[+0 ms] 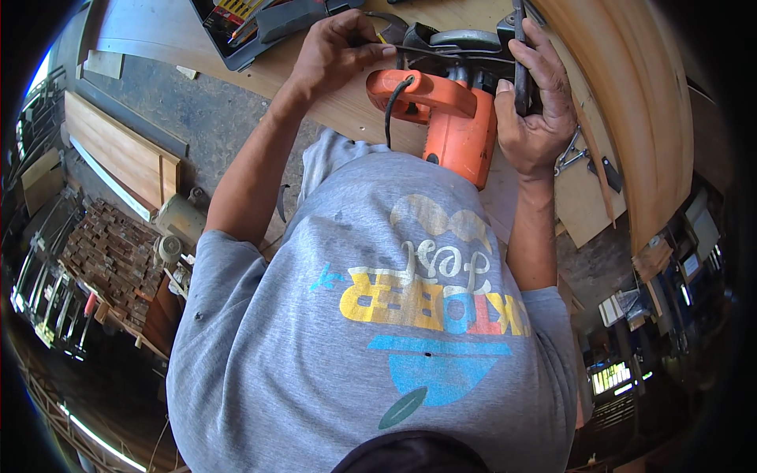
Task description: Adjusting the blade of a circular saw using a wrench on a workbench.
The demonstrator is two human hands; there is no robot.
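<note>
An orange circular saw (457, 130) lies on the wooden bench in front of me, its body close to my shirt and a black cord looping from its handle. A thin dark metal strip (453, 54) runs across the saw's far side. My left hand (343, 51) is closed at the left end of this strip, thumb laid along it. My right hand (544, 110) grips a dark flat bar (521, 67) at the strip's right end, thumb on the near side and fingers on the outer side. Whether strip and bar are one piece, I cannot tell.
An open dark toolbox (233, 55) with tools inside stands at the far left of the bench (335, 106). Metal wrenches (569, 154) lie right of my right hand, beside a long curved wooden panel (654, 126). Boards (118, 150) and stacked wood blocks (114, 256) are to the left.
</note>
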